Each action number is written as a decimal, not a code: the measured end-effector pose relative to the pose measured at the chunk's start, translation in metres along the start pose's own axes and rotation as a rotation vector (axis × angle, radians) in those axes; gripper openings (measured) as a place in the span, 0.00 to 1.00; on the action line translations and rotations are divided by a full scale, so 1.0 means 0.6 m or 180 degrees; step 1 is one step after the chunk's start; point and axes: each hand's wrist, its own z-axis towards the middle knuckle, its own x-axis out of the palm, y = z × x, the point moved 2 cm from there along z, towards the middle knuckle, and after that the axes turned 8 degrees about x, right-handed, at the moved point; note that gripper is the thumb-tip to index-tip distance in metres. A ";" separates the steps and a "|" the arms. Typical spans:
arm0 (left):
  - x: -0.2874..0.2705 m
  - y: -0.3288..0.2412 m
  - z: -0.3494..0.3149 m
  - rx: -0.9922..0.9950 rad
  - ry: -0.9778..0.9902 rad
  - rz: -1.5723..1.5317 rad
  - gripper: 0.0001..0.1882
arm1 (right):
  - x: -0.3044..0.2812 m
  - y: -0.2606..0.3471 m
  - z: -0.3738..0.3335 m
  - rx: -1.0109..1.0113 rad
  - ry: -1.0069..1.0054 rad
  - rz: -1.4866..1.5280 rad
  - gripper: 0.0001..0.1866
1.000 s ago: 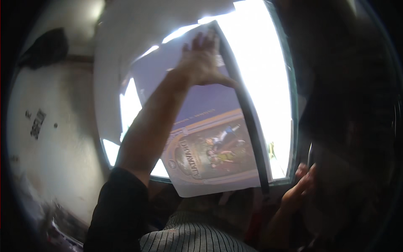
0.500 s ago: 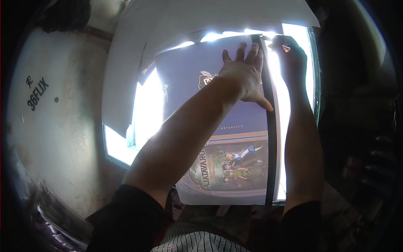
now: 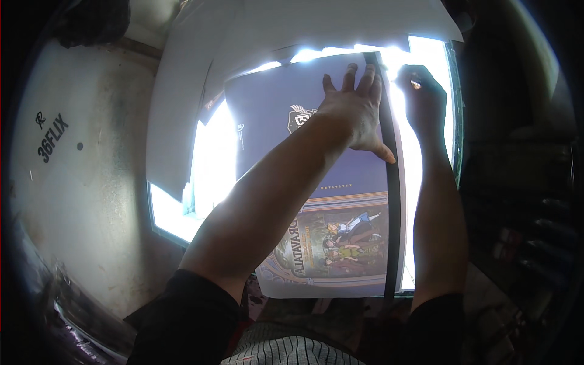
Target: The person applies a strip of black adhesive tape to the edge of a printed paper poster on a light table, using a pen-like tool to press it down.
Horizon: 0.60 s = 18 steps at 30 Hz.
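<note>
Spreading fingers (image 3: 348,78) of the left hand (image 3: 353,112) over a printed sheet (image 3: 347,170) and dark strip (image 3: 394,231), mid-frame; curling the right hand (image 3: 423,91) at upper right, grip impossible to tell, above a bright panel (image 3: 214,164). Probably light, easily creased; best held flat by sheet edges.

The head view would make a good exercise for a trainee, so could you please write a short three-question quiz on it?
1. Multiple choice: over the printed sheet, the left hand is a) spread out; b) clenched in a fist; c) out of view.
2. True or false: the black strip runs lengthwise near the sheet's right edge.
3. Open: on which side of the strip is the right hand, and near which end?

Key: 1. a; 2. true; 3. on the strip's right, near its upper end in the picture.
</note>
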 end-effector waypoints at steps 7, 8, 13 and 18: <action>0.005 0.005 0.001 -0.0037 -0.0167 -0.0033 0.81 | -0.083 0.077 -0.100 0.1342 0.0354 -0.0014 0.06; 0.015 0.005 0.006 -0.0048 -0.0176 0.0015 0.82 | -0.095 0.078 -0.126 0.1338 0.0334 0.0069 0.05; 0.000 -0.008 0.012 -0.0097 -0.0109 0.0047 0.83 | -0.182 0.117 -0.250 0.1665 0.0362 0.0379 0.05; 0.019 0.000 0.015 -0.0180 -0.0167 0.0131 0.81 | -0.272 0.187 -0.366 0.1844 0.0681 0.0068 0.08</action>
